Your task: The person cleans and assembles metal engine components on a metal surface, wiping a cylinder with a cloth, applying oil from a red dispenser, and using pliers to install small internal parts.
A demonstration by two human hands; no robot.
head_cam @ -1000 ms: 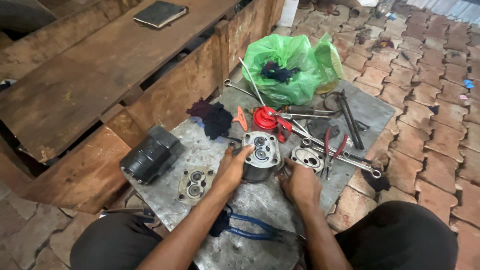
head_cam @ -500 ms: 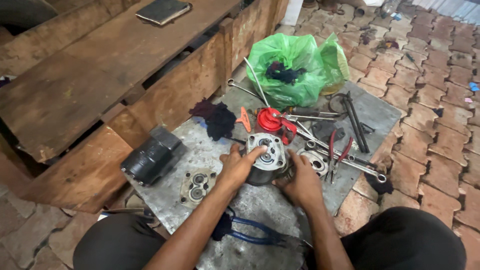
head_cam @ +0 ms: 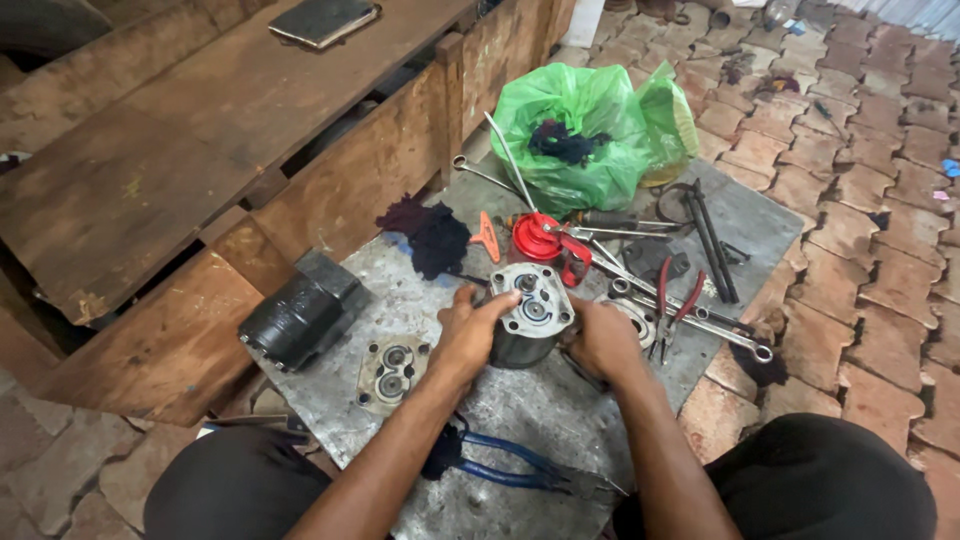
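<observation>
Upright grey metal pump housing (head_cam: 530, 315), 2 gear bores on top, fingers of left hand (head_cam: 470, 335) and right hand (head_cam: 603, 338) clamped round it.

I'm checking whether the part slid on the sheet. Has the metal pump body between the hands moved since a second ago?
No. The metal pump body sits just below the red oil can, as before; only the camera shifted.

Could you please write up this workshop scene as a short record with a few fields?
Setting: grey metal sheet on a brick floor, beside a wooden bench
Left hand: grip on the left side of the metal pump housing
Right hand: grip on the housing's right side
Housing: upright, gear face up
Left of the hands: black cylindrical part, flat gear plate
Behind: red oil can, green plastic bag, dark rag
Right: spanners and red-handled pliers
Near the person: blue-handled pliers
</observation>
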